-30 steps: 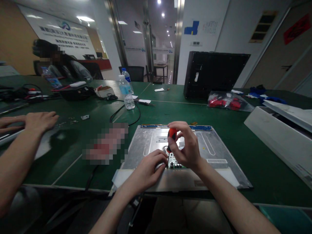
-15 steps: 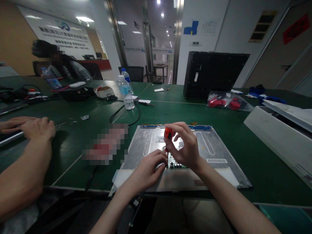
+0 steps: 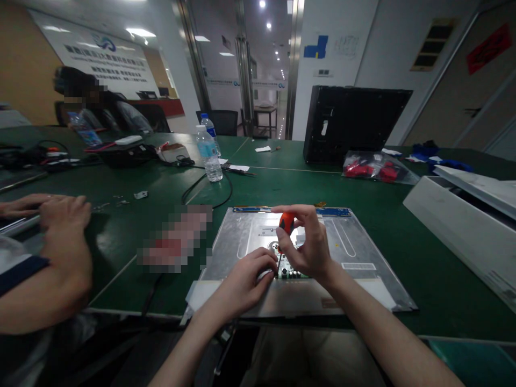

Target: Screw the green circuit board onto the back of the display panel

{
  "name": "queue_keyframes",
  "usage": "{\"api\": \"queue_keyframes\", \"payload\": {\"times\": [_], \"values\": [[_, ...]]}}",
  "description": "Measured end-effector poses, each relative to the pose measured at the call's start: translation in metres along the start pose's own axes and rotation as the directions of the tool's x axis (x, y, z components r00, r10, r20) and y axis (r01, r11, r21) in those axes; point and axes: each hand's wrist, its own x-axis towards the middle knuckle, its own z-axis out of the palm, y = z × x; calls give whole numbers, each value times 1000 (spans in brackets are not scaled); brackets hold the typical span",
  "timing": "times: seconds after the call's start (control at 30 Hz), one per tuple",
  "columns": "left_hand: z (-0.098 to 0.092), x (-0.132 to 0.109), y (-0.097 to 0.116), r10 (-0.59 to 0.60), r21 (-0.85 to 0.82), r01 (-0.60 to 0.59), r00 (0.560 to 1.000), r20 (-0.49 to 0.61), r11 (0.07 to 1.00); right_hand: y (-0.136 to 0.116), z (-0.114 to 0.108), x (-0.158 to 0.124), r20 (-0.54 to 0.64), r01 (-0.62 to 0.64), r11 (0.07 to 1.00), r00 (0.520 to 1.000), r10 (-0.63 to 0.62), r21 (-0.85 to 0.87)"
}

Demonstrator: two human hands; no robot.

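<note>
My right hand [image 3: 309, 244] grips a screwdriver [image 3: 286, 223] by its orange-red and black handle. The shaft slants down to the left edge of a green circuit board [image 3: 292, 273]. Beside the tip, my left hand [image 3: 250, 273] lies with curled fingers and thumb close together; whatever they hold is hidden. Under both hands is a flat metal-backed display panel [image 3: 355, 242], lying on the green table. A blue strip board [image 3: 336, 212] runs along its far edge, and white film [image 3: 374, 290] covers part of the near side.
To the left, a co-worker's arm [image 3: 66, 258] rests by a metal bar. A blurred-out object [image 3: 177, 239] lies between us. Water bottles [image 3: 209, 156], a black monitor housing [image 3: 355, 123] and a bag of red parts [image 3: 374, 166] stand farther back. A white casing [image 3: 463, 226] is at right.
The screwdriver handle has tilted slightly to the right, and my right-hand fingers have shifted around it. My left hand stays put. The co-worker's arm has moved a little, showing more sleeve.
</note>
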Motion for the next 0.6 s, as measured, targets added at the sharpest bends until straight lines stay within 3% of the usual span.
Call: {"api": "queue_keyframes", "payload": {"times": [0.4,0.6], "values": [[1,-2,-2,-13,-7,13,1000,-5,1000,2,-1,2,-31,56,996,998,-58,-68],[0,-1,-1,-29,-21,29,1000,5,999,2,-2,0,33,47,996,998,-44,-74]]}}
